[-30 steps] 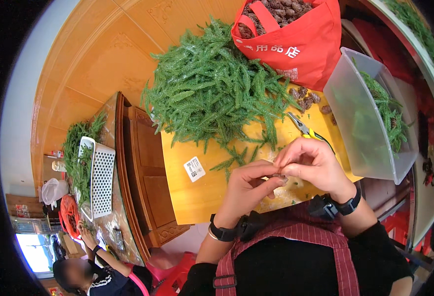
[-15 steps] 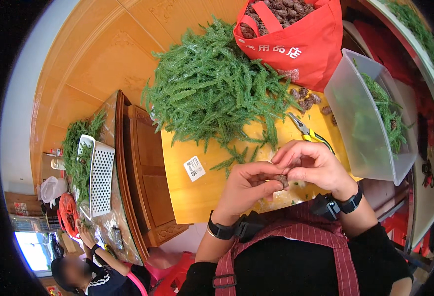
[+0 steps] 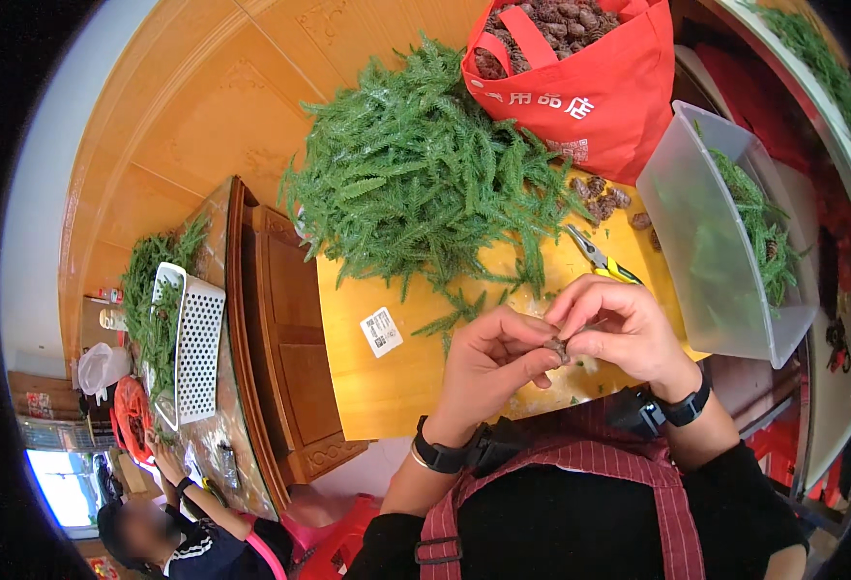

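A small brown pine cone is held low over the near edge of the yellow tabletop. My left hand pinches it between thumb and fingers. Thumb and fingertips of my right hand close at the cone's upper right side; anything thin between them is too small to make out. Just beyond my right hand lie pliers with yellow and black handles. Loose green fir sprigs lie past my left hand, at the foot of a big heap of fir branches.
A red bag full of pine cones stands at the back right, with loose pine cones before it. A clear plastic bin holds more greenery at right. At far left, another person works beside a white basket.
Both hands have shifted slightly, and the pine cone has turned a little between the fingers. The right fingers sit a bit closer over it.
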